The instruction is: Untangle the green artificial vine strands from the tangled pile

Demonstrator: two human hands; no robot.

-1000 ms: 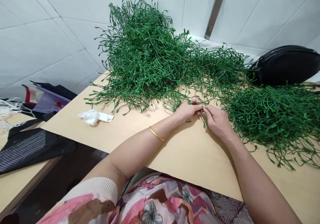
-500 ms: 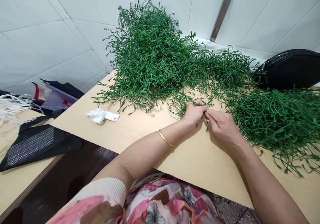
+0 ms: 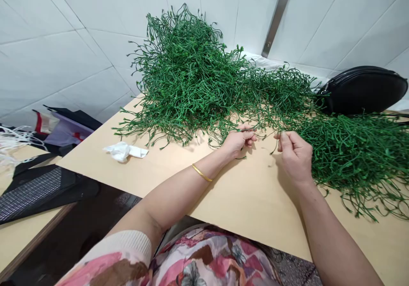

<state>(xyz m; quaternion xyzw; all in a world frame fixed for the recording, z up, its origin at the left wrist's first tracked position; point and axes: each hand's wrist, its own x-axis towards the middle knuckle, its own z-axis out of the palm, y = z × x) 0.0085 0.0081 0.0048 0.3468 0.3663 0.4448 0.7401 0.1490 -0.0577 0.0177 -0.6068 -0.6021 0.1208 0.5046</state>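
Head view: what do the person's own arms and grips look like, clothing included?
The left grip and right grip are bare, ungloved hands. The left forearm wears a gold-coloured bangle; above it, a short sleeve in pink, brown and cream ends in a ribbed, cream cuff. The right arm is bare as far as it shows.

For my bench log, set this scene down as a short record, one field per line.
Left hand: pinching green stems
Right hand: apart from the left, pinching a thin green strand
Bangle: gold, on the left forearm
Tall green heap: beyond the hands
Low green heap: right of the right hand
Black bag: behind the low heap
White crumpled item: on the table, left of the left hand
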